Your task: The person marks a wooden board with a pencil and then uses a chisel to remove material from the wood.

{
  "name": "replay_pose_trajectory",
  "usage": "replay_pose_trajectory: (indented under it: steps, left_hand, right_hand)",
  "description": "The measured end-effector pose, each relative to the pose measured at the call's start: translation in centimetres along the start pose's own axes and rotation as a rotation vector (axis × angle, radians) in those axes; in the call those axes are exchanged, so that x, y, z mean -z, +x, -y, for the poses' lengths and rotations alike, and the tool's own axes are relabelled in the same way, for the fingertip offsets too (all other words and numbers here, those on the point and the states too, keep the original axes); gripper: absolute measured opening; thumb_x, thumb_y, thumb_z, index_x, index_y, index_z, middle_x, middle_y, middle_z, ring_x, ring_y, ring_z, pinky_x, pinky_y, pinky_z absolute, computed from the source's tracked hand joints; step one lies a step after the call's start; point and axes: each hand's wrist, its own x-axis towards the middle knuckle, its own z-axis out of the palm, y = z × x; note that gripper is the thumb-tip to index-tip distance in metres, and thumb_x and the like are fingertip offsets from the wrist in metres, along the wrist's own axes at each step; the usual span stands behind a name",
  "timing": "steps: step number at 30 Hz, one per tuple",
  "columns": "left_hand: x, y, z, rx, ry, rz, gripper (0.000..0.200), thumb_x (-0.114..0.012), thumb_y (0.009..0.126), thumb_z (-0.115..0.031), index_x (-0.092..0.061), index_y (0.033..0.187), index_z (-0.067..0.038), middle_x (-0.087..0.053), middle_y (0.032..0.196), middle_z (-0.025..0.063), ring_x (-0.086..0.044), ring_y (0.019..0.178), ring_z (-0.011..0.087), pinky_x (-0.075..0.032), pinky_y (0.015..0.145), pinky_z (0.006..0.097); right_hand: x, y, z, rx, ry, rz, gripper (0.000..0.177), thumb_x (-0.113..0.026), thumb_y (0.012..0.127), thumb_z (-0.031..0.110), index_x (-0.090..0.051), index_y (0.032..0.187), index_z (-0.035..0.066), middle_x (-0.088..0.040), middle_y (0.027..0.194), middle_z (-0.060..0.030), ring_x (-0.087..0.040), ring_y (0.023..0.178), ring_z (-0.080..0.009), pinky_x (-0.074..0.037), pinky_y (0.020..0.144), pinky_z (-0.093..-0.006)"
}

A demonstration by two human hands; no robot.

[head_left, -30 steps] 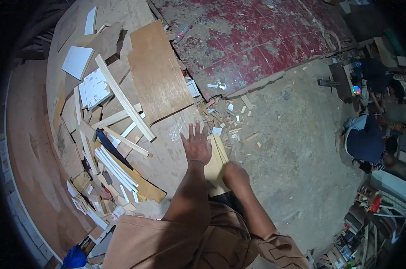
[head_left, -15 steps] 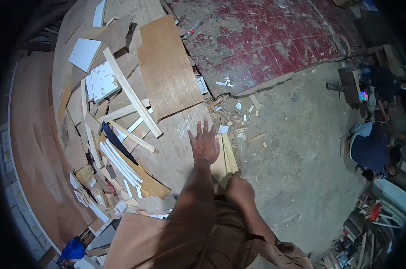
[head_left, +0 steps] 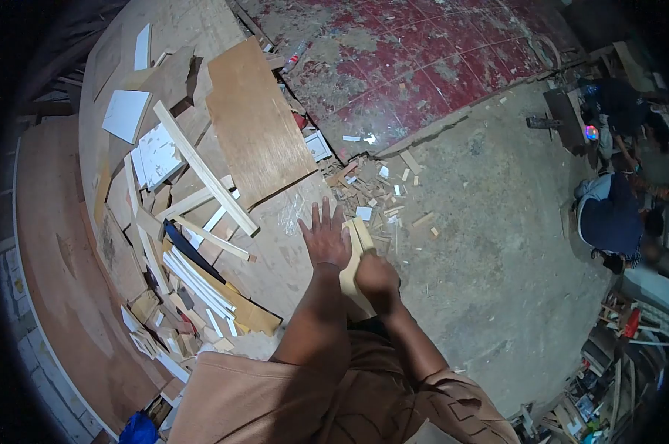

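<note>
My left hand (head_left: 327, 240) lies flat with its fingers spread, beside two pale wood strips (head_left: 359, 235). It rests on the light board surface, its thumb side close to the strips. My right hand (head_left: 379, 283) is closed in a fist over the right side of the strips, slightly blurred; whatever it grips is hidden beneath the fingers. Small wood offcuts (head_left: 364, 213) and chips lie just beyond the strips. Past my left fingertips is a brown plywood sheet (head_left: 264, 129).
At left lie a long wood batten (head_left: 205, 170), white-faced panels (head_left: 157, 157) and white strips (head_left: 197, 285). Red tiles (head_left: 416, 81) cover the far floor, with bare concrete (head_left: 482, 251) at right. Another person (head_left: 608, 214) sits at the right edge, near more scrap wood (head_left: 608, 385).
My right hand has slid forward and slightly left along the strips. My left hand keeps its flat pose. The whole view has shifted a little with my head.
</note>
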Motion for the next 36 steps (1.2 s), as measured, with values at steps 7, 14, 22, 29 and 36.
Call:
replay_pose_trajectory:
  steps: [7,14,22,29,36]
  left_hand:
    - [-0.3,0.0,0.1,-0.006,0.006,-0.023,0.059,-0.050,0.090,-0.034,-0.037,0.145,-0.018,-0.019,0.159,0.0092,-0.014,0.147,0.0324,-0.008,0.113,0.0658]
    - [-0.3,0.0,0.0,-0.017,0.031,-0.016,0.058,-0.049,0.091,-0.034,-0.038,0.145,-0.018,-0.018,0.159,0.0092,-0.013,0.147,0.0322,-0.007,0.113,0.0657]
    - [0.0,0.1,0.1,-0.025,-0.058,-0.028,0.061,-0.050,0.088,-0.027,-0.035,0.147,-0.014,-0.022,0.158,0.0131,-0.016,0.146,0.0359,-0.008,0.112,0.0656]
    - [0.1,-0.1,0.0,-0.029,-0.050,-0.037,0.061,-0.051,0.088,-0.027,-0.036,0.146,-0.015,-0.022,0.158,0.0132,-0.017,0.146,0.0363,-0.007,0.112,0.0658]
    - [-0.2,0.0,0.1,-0.013,0.002,-0.028,0.059,-0.050,0.090,-0.035,-0.040,0.144,-0.016,-0.019,0.159,0.0092,-0.013,0.147,0.0322,-0.006,0.113,0.0651]
  right_hand:
    - [8.3,-6.6,1.2,-0.350,0.017,0.356,0.020,-0.050,0.087,0.015,-0.058,0.094,-0.003,-0.067,0.083,-0.0265,-0.066,0.081,-0.0468,-0.053,0.071,-0.0535]
    - [1.9,3.0,2.0,-0.186,0.054,0.256,0.027,-0.044,0.091,0.018,-0.059,0.099,-0.002,-0.067,0.091,-0.0268,-0.066,0.090,-0.0441,-0.052,0.077,-0.0520]
    - [4.7,-5.6,-0.3,-0.186,0.110,0.198,0.024,-0.049,0.094,0.020,-0.058,0.096,-0.002,-0.066,0.082,-0.0286,-0.065,0.079,-0.0468,-0.051,0.069,-0.0561]
    - [1.0,1.0,-0.1,-0.189,0.021,0.264,0.021,-0.049,0.090,0.015,-0.058,0.097,-0.003,-0.066,0.086,-0.0292,-0.067,0.083,-0.0433,-0.054,0.072,-0.0518]
    - [0.3,-3.1,-2.2,0.016,0.088,0.119,0.026,-0.046,0.094,0.020,-0.061,0.094,-0.001,-0.066,0.090,-0.0281,-0.065,0.087,-0.0451,-0.050,0.075,-0.0544]
